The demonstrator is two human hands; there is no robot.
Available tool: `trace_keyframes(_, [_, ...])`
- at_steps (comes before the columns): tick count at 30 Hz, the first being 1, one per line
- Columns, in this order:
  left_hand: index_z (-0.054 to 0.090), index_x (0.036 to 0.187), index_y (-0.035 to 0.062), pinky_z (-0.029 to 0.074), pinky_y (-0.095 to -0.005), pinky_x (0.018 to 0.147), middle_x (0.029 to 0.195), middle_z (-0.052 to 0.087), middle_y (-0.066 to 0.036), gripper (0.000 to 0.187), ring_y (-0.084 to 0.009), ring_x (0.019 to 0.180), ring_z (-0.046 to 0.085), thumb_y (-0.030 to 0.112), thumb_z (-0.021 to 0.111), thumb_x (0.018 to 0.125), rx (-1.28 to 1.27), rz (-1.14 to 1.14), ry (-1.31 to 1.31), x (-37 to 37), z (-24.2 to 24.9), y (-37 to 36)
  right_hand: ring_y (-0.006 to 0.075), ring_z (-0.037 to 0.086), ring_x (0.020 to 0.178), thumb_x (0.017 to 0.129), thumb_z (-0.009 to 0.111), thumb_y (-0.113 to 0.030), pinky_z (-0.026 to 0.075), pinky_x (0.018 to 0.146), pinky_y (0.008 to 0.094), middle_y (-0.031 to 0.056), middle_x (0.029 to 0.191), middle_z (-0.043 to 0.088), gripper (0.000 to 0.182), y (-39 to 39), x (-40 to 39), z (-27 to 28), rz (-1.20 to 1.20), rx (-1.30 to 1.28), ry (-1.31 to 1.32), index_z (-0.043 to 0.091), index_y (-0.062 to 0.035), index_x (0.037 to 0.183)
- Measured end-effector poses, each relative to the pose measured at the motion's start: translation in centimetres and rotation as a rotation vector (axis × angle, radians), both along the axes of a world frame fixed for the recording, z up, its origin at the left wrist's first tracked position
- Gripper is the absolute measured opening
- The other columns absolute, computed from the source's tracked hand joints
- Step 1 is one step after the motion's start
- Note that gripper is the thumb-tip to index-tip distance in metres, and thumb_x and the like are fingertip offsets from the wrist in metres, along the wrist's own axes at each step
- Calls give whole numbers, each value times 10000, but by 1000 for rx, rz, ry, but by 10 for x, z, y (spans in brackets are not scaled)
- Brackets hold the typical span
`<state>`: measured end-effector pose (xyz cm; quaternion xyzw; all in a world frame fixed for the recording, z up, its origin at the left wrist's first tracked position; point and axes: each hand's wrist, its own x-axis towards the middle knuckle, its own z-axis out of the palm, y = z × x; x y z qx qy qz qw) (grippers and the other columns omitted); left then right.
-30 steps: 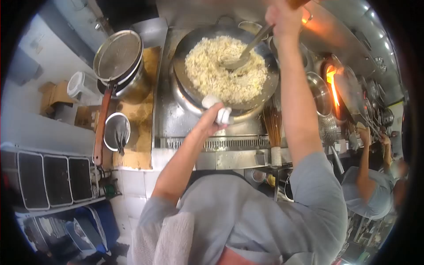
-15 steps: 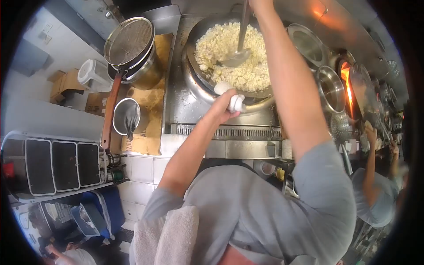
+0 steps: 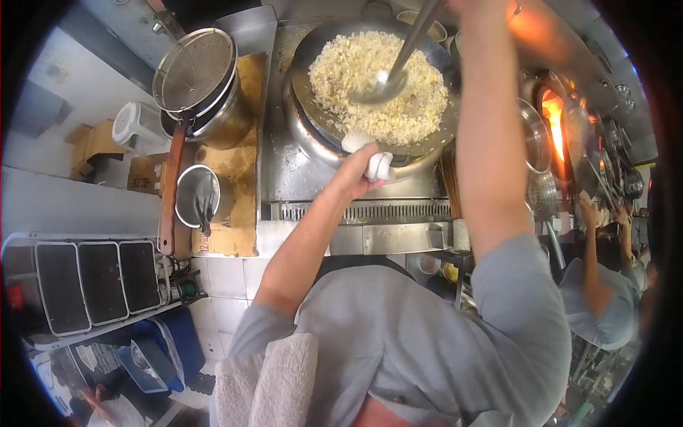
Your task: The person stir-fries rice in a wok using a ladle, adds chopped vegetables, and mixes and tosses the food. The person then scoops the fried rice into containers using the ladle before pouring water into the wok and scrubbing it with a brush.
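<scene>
Fried rice with yellow bits (image 3: 413, 114) covers much of a large dark wok (image 3: 302, 82) on a steel stove. At the wok's near edge, my left hand (image 3: 361, 174) is closed around a folded white cloth (image 3: 380, 166), pressing it against the rim. My right hand (image 3: 466, 6), blurred and partly cut off by the top of the view, grips the long handle of a metal ladle (image 3: 407, 55). The ladle's bowl is smeared by motion, over the middle of the rice.
Left of the stove, a mesh strainer (image 3: 196, 70) rests on a steel pot, beside a small metal pot (image 3: 186, 188) holding a dark utensil. Flames (image 3: 553, 124) burn at a burner on the right. A co-worker (image 3: 601, 295) stands farther right, hands raised.
My right hand and forearm have swung to the right, and the ladle handle now slants more. The rice has spread toward the right. My left hand keeps its hold on the cloth.
</scene>
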<state>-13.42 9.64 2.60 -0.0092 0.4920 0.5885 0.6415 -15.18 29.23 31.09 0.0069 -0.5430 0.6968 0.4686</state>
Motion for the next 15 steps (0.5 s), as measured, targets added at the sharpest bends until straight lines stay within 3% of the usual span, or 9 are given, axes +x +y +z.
trace_keyframes(1, [592, 888, 156, 460, -297, 559, 758, 592, 12, 173, -124, 693, 560, 300, 531, 813, 15, 12, 0, -1, -1, 2, 97, 313, 322, 856, 527, -119, 265, 305, 259, -46, 456, 342, 211, -16, -10, -34, 13, -289, 122, 451, -106, 660])
trace_keyframes(2, [588, 904, 147, 462, -289, 559, 758, 595, 11, 184, -123, 693, 561, 296, 525, 817, 12, -28, 20, -3, -6, 2, 94, 324, 329, 858, 518, -133, 265, 301, 273, -42, 463, 355, 228, -43, 1, -50, -311, 174, -287, 448, -122, 641])
trace_keyframes(5, [584, 908, 144, 464, -283, 551, 750, 591, 10, 183, -123, 682, 556, 291, 522, 818, 51, -40, -1, -3, -4, 0, 94, 342, 334, 847, 512, -136, 268, 300, 274, -42, 466, 365, 243, -20, -11, -37, -352, 149, -283, 434, -132, 617])
trace_keyframes(6, [584, 900, 142, 468, -284, 545, 758, 594, 6, 181, -125, 691, 565, 292, 521, 820, 38, -35, -5, -3, -4, 1, 100, 358, 336, 834, 511, -140, 273, 302, 267, -44, 464, 365, 249, -4, -5, -16, -174, 98, -201, 428, -133, 598])
trace_keyframes(9, [586, 899, 137, 469, -281, 547, 783, 606, -3, 191, -129, 721, 584, 298, 513, 825, 40, -25, -12, -4, -4, 3, 102, 364, 333, 807, 527, -101, 269, 306, 254, -46, 460, 358, 195, -12, 12, -18, -49, -97, -11, 434, -120, 637])
trace_keyframes(10, [587, 897, 139, 471, -282, 557, 791, 609, -3, 192, -131, 723, 585, 302, 509, 829, 44, -36, 9, -4, -10, 4, 100, 363, 333, 790, 557, -78, 260, 305, 252, -44, 463, 353, 165, -35, 4, -50, -288, 95, -208, 430, -116, 691])
trace_keyframes(13, [586, 892, 146, 471, -284, 557, 773, 597, 3, 180, -128, 691, 566, 298, 515, 827, 54, -53, -6, -4, -5, 0, 95, 351, 329, 795, 561, -51, 258, 299, 243, -41, 463, 351, 164, -29, 0, -41, -331, 128, -193, 420, -100, 726])
trace_keyframes(15, [584, 886, 151, 472, -286, 545, 760, 594, 5, 182, -128, 681, 561, 309, 526, 820, 56, -46, -12, -7, -5, 5, 84, 347, 331, 816, 556, -36, 253, 302, 228, -40, 473, 365, 168, -25, 26, -1, -288, -4, -155, 429, -98, 725])
